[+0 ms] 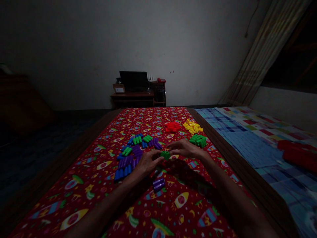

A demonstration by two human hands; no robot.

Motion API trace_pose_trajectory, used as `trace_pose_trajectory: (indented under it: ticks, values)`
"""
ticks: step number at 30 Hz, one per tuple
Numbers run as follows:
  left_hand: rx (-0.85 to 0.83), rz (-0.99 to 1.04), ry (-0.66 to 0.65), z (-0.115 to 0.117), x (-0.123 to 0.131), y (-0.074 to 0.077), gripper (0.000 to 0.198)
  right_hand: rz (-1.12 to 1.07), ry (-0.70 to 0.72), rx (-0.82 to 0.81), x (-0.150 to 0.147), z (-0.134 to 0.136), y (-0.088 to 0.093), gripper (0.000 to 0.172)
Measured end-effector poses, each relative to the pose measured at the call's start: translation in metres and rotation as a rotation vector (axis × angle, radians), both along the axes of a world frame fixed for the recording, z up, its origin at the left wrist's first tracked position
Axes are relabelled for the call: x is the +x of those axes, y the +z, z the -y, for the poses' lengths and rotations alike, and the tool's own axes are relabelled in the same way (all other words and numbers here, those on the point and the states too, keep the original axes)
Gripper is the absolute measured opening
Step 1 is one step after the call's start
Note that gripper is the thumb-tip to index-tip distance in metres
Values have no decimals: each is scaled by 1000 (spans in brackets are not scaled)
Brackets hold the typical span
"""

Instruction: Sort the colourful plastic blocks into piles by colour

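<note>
Green tube block (pixel 164 155), plastic by its shine, is between the two hands, at or just above a red printed cloth (pixel 84 198). The left hand's (pixel 148 162) grip is a pinch on its near-left side, thumb against fingers; the right hand (pixel 184 148) reaches its other side with fingers spread, and I cannot tell whether that grip grasps or merely touches. Good handling here probably means a steady left pinch on the outer walls, round ends left uncovered, while the right fingertips press evenly and squarely rather than twist. Forearms are best kept clear of the purple tube block (pixel 158 185) nearby, and the right wrist off the green pile (pixel 198 140) just beyond it.
</note>
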State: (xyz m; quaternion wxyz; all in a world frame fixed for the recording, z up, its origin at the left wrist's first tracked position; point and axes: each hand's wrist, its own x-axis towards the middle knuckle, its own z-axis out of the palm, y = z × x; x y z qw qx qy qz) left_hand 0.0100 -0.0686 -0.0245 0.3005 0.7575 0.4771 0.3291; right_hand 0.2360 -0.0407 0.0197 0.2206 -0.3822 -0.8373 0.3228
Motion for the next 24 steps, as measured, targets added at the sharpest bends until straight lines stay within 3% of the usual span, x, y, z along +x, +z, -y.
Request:
trace_pose_trajectory:
  ticks: [1,3,7,10,12,14,18,21,24]
  values:
    - [6,5,-6,0,0,0,27,18,63,23,-11,3,-2,25]
    - [26,10,-16,0,-1,2,28,47,40,125,-16,5,-3,24]
    - [222,-66,34,-10,-15,12,36,32,-315,239,26,-10,1,30]
    - [435,-280,136,-26,-46,18,39,125,-669,262,74,-25,-2,33]
    - [465,-468,221,-38,-74,15,38,176,-825,246,98,-30,-9,35]
    - [403,-616,329,-48,-99,5,36,213,-892,197,111,-32,-19,36]
    - [188,-740,293,-59,-128,-17,36,302,-980,168,118,-30,-31,37]
    - [177,-683,279,-61,-130,-23,36,319,-1033,266,116,-30,-25,38]
    - [203,-596,286,-60,-126,-19,35,240,-1015,366,106,-30,-11,35]
